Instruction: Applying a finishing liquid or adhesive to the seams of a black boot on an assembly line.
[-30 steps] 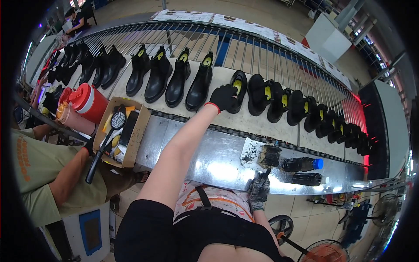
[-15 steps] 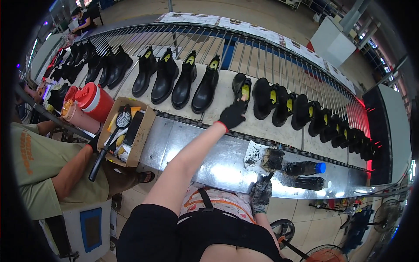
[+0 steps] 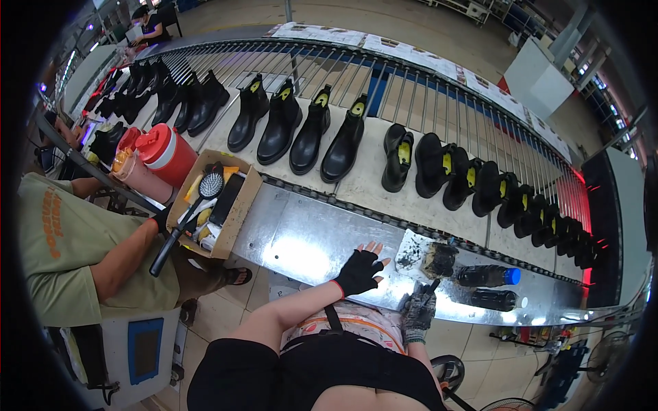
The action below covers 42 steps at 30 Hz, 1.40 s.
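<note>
My left hand (image 3: 362, 272), in a black fingerless glove, is spread open over the near metal ledge (image 3: 295, 226) and holds nothing. My right hand (image 3: 417, 314), in a grey stained glove, is closed on a dark slim tool (image 3: 433, 286) at the ledge's front edge; its working end is hard to make out. Beyond my right hand are a white sheet with black stains (image 3: 410, 252) and a dark, smeared block (image 3: 440, 260). A black ankle boot (image 3: 396, 179) with a yellow-green inside lies on the pale conveyor belt (image 3: 363, 181) past my left hand.
Several black boots stand upright (image 3: 344, 147) to the left; others lie in a row (image 3: 430, 168) toward a red-lit machine opening (image 3: 582, 226). Two dark bottles (image 3: 480, 276) rest on the ledge. At left are a cardboard box of tools (image 3: 236, 222), red jug (image 3: 168, 156) and a co-worker (image 3: 68, 253).
My left hand has come back from the boot on the belt to the ledge, its fingers now spread. The view has shifted slightly; my right hand stays near the ledge's edge with the tool.
</note>
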Available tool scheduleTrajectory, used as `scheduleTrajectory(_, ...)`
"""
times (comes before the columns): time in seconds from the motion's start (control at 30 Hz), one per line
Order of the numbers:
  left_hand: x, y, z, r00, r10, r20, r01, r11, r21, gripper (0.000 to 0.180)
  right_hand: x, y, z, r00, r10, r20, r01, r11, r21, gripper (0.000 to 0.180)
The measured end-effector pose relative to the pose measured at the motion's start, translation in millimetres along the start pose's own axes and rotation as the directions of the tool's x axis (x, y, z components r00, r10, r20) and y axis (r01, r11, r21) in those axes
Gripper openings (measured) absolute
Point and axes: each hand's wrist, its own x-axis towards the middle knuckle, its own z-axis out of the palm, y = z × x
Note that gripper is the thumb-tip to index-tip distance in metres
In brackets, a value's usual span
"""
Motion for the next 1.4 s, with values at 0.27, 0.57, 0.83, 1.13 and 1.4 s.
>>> scheduleTrajectory(0.27,-1,-2,0,0.996,-0.029,0.087,0.030,1.000,-0.008,0.059,16,28,-9,0.996,-0.089,-0.017,0.083,0.973,-0.215,0.021)
scheduleTrajectory(0.57,-3,-4,-2,0.996,-0.038,0.084,0.039,0.999,-0.020,0.059,4,11,-1,1.000,-0.015,-0.012,0.014,0.998,-0.059,0.015)
scheduleTrajectory(0.83,-4,-3,-1,1.000,-0.025,0.011,0.025,1.000,-0.016,0.055,6,11,2,0.996,-0.023,-0.081,0.008,0.982,-0.188,0.012)
scheduleTrajectory(1.13,51,-47,-18,0.957,-0.280,-0.082,0.269,0.955,-0.125,0.070,9,8,3,0.997,-0.023,-0.079,0.009,0.985,-0.174,0.021)
scheduleTrajectory(1.4,179,-188,-79,0.684,-0.476,-0.552,0.533,0.843,-0.067,0.082,3,-4,7,0.993,-0.071,-0.095,0.030,0.926,-0.376,0.019)
